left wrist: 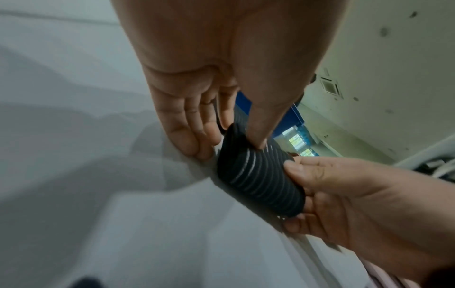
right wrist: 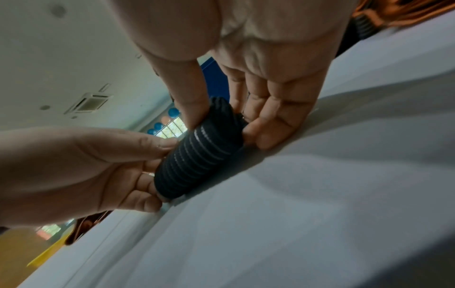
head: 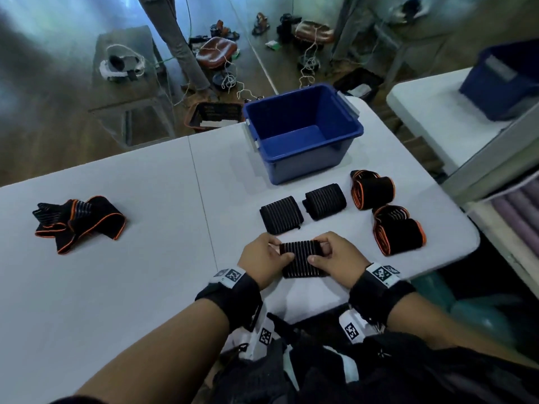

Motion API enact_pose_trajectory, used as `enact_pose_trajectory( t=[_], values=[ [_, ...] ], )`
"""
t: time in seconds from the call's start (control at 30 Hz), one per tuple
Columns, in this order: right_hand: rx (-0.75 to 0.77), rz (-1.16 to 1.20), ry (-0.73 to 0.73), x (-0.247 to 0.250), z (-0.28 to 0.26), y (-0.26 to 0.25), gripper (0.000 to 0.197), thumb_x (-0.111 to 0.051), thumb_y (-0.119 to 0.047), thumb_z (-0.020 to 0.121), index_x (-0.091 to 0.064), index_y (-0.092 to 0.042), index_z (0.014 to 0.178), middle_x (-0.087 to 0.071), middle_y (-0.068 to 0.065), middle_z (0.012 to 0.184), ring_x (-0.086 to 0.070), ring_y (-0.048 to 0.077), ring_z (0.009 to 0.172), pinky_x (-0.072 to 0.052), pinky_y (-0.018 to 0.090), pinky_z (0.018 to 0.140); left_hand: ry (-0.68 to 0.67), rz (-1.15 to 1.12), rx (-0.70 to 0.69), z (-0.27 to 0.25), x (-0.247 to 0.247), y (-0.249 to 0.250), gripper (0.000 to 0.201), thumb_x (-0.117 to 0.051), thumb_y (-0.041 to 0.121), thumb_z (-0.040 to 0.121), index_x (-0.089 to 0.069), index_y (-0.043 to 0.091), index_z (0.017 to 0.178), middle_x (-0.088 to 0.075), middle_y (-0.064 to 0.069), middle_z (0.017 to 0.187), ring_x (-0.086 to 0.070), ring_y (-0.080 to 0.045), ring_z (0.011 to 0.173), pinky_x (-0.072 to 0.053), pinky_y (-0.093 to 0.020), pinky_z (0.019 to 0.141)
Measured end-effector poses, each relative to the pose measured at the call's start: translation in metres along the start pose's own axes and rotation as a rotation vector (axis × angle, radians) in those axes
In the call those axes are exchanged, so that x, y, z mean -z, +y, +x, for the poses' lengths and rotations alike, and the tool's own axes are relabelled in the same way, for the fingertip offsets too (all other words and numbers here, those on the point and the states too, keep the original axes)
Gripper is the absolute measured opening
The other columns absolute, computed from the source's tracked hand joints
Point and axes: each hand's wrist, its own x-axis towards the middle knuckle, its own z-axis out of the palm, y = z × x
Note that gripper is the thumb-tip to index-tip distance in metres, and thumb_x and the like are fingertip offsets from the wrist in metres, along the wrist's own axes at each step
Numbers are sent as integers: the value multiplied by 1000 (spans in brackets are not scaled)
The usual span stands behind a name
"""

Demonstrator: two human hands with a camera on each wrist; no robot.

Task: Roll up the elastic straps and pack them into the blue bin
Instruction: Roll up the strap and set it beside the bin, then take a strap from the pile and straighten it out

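White folding table filling the frame, wooden floor strewn with cables and sandals beyond. Blue bin upper centre, nothing visible inside. Four rolled straps just below it, toward the right; a loose orange-edged strap at left. Lower centre: left hand and right hand curled around either end of a striped black roll, thumbs on top, fingers behind, pressing it to the table.
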Motion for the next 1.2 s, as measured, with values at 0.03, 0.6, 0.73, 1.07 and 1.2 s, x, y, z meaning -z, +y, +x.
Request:
enact_pose_trajectory(
  t=[0.03, 0.6, 0.73, 1.07, 1.2],
  values=[
    [-18, 13, 52, 5, -1, 4, 41, -77, -26, 81, -56, -20, 115, -69, 1, 101, -68, 16, 94, -58, 43, 88, 20, 13, 10, 3, -5, 7, 31, -74, 40, 84, -57, 20, 99, -66, 5, 79, -62, -10, 72, -42, -23, 56],
    [19, 45, 434, 62, -28, 13, 37, -64, -15, 91, -55, -15, 127, -62, 0, 124, -59, 14, 114, -46, 32, 103, -100, -298, -96, 19, -55, 49, 12, -71, 14, 90, -65, 12, 100, -75, -7, 78, -74, -19, 75, -59, -30, 71],
    [49, 113, 477, 62, -21, -9, 23, -65, -14, 89, -59, -19, 111, -62, -8, 96, -61, 7, 88, -53, 31, 92, -80, -318, -117, 14, -36, 43, 16, -69, 13, 92, -62, 12, 107, -70, 1, 72, -70, -5, 63, -54, -22, 66],
    [215, -10, 130, -57, 16, -111, 20, -63, -17, 83, -61, -18, 104, -65, -6, 89, -64, 15, 86, -52, 30, 82, 319, -338, 75, -37, 88, -71, 24, -70, 43, 77, -67, 28, 97, -71, 0, 86, -68, -16, 76, -60, -42, 80],
    [275, -51, -17, -119, 25, -148, 18, -66, -20, 84, -61, -21, 101, -62, -10, 86, -63, 15, 85, -51, 30, 81, 499, -321, 203, -73, 150, -131, 11, -72, 33, 85, -68, 28, 94, -70, 0, 86, -68, -18, 79, -60, -44, 81]
  ],
)
